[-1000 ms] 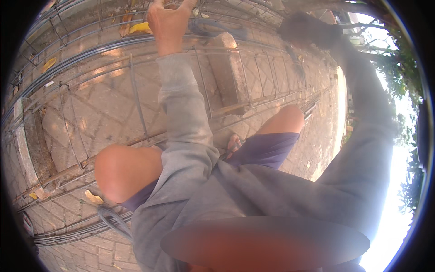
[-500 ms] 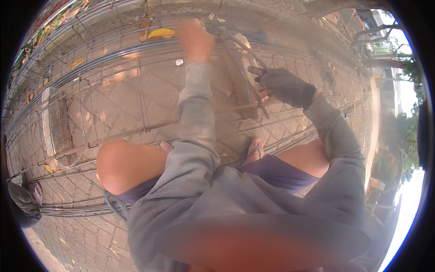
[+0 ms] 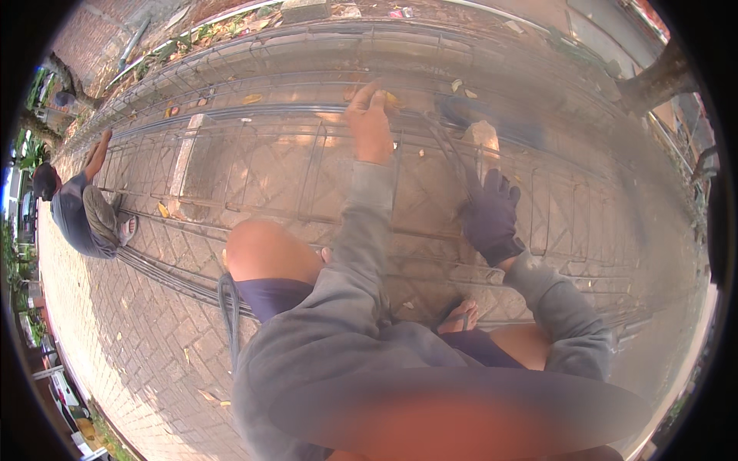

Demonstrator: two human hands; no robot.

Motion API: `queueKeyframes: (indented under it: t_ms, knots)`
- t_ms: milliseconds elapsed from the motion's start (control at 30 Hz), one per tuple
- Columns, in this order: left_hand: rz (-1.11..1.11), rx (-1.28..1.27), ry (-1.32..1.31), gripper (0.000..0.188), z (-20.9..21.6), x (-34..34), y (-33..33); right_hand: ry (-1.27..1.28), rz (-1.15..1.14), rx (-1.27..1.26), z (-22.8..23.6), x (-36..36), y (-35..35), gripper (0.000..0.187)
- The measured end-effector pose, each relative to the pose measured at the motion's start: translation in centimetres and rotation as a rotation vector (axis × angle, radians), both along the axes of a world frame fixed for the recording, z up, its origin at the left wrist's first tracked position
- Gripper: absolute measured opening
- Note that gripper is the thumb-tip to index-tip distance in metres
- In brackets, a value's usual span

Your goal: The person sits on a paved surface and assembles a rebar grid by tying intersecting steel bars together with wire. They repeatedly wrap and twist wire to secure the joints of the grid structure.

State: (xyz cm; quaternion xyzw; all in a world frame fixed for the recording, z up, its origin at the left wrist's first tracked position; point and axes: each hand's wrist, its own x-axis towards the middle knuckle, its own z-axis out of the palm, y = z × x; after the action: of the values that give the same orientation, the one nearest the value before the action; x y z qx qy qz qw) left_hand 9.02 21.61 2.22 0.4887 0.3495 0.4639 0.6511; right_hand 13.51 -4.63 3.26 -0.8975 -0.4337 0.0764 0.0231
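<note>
I see the bare left hand reaching to the far side of the steel rebar cage, its thumb and forefinger bent toward each other; blur hides whether they pinch a thin piece, so I cannot tell. To its right and nearer, the right hand wears a dark glove, with fingertips raised and slightly parted, just beside a dark, slender bar that slants away toward the far side; I cannot tell whether thumb and palm grip it. The cage lies lengthwise from left to right in front of the person's knees, under both hands. I have a yellow leaf just right of the left hand, and a concrete block beyond the glove. Another long concrete block stands farther left, within the cage's run. Nearer me, a bundle of steel rods runs along the near side, and a grey loop of cord hangs beside the left knee. Far left, a co-worker in a dark cap squats, arm stretched toward the cage. Brick paving spreads beneath everything.
</note>
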Motion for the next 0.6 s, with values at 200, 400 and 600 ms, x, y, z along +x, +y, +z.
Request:
queueKeyframes:
  t_ms: [200, 400, 600]
  knots:
    - [0.144, 0.669, 0.283, 0.018, 6.6, -3.1, -3.8, -0.045, 0.043, 0.116, 0.3, -1.1, 1.1, 0.069]
    - [-0.265, 0.925, 0.472, 0.019, 7.9, -1.7, -7.8, 0.651, -0.136, 0.968, 6.2, 5.7, 0.4, 0.045]
    - [-0.58, 0.58, 0.367, 0.028, 9.9, 0.4, -12.8, 1.155, -0.093, 0.969, 6.2, 10.2, -1.9, 0.028]
